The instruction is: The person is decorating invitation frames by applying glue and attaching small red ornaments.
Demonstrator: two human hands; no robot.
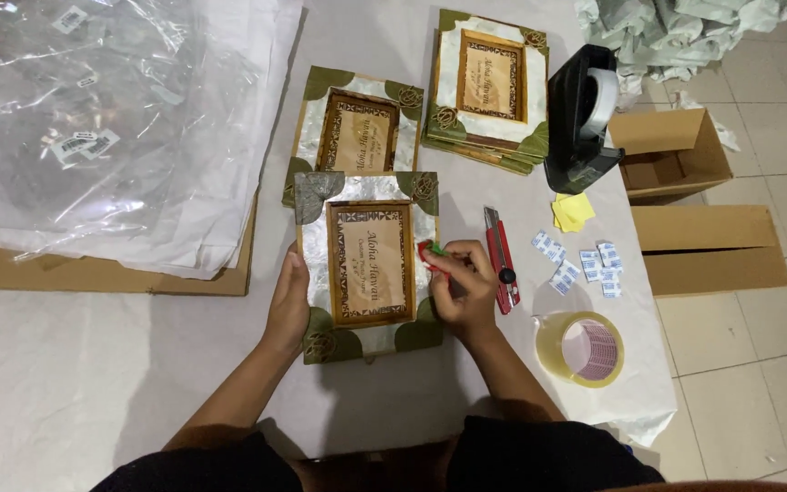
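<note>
Head view: left hand grips the left edge of the shell-and-leaf picture frame lying on the white table. Right hand pinches a small red-green item, maybe a sticker, at the frame's right edge; red box cutter just beside.

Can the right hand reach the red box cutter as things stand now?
Probably yes. The red box cutter lies on the table just beside the right hand, nothing between them, though its fingers already hold a small red and green item.
</note>
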